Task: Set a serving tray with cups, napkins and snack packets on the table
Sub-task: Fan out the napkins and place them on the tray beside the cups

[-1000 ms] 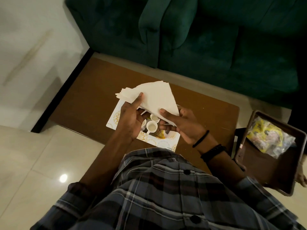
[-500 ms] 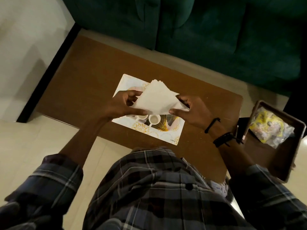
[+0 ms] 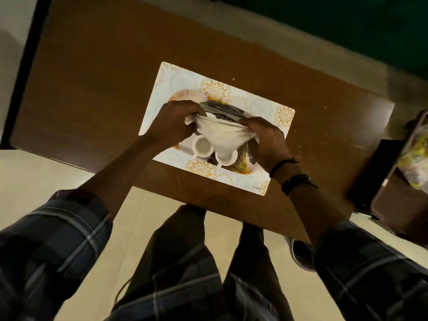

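A white serving tray [image 3: 176, 79] with gold flower prints lies on the brown table [image 3: 92, 84]. Two small white cups [image 3: 202, 147] stand on its near side. Above them I hold a stack of white napkins [image 3: 220, 133], bent downward in the middle. My left hand [image 3: 176, 121] grips its left end and my right hand [image 3: 264, 137] grips its right end. A dark metal holder [image 3: 222, 111] sits on the tray just behind the napkins. Snack packets [image 3: 414, 163] in clear and yellow wrapping lie in a second brown tray at the far right.
A dark green sofa [image 3: 347, 24] runs along the far side of the table. The second brown tray [image 3: 393, 200] stands off the table's right end. Pale floor tiles [image 3: 46, 172] lie near me, with my legs against the table's near edge.
Both hands have lowered the napkin stack from mid-air down over the tray, and it now sags between them. My head has leaned forward over the table.
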The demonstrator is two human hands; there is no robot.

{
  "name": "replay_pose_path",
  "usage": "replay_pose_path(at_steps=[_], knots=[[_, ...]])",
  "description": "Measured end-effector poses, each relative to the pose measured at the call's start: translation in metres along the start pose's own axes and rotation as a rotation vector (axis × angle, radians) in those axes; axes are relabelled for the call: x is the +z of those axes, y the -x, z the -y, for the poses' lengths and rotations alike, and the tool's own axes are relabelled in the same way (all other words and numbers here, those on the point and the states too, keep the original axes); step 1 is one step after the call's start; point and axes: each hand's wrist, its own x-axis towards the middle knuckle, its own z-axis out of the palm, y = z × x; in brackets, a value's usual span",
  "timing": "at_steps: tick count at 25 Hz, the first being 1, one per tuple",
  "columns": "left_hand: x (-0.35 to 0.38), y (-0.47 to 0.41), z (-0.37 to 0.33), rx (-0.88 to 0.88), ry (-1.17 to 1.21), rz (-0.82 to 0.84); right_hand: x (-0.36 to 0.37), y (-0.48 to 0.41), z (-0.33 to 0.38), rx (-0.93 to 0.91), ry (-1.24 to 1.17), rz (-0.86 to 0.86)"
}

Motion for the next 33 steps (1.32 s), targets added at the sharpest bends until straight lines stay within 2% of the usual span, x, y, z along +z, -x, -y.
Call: replay_pose_path(at_steps=[3, 5, 12, 15, 22, 28, 33], knots=[[0.019, -0.038, 0.023, -0.003, -0.055, 0.027, 0.024, -0.028, -0.025, 0.11, -0.028, -0.083], [0.03, -0.054, 0.035, -0.02, -0.065, 0.062, 0.036, -0.036, -0.036, 0.101, -0.051, -0.135], [0.037, -0.075, 0.046, -0.074, 0.056, 0.131, 0.048, -0.05, -0.052, 0.188, -0.138, -0.119], [0.032, -0.081, 0.041, -0.106, 0.128, 0.156, 0.042, -0.057, -0.052, 0.168, -0.152, -0.088], [0.04, -0.088, 0.042, -0.176, 0.074, 0.179, 0.045, -0.072, -0.052, 0.155, -0.108, -0.044], [0.036, -0.086, 0.041, -0.075, 0.1, 0.205, 0.045, -0.074, -0.057, 0.087, -0.094, -0.037], [0.036, -0.081, 0.049, -0.039, 0.002, 0.232, 0.051, -0.067, -0.061, 0.034, -0.026, -0.024]])
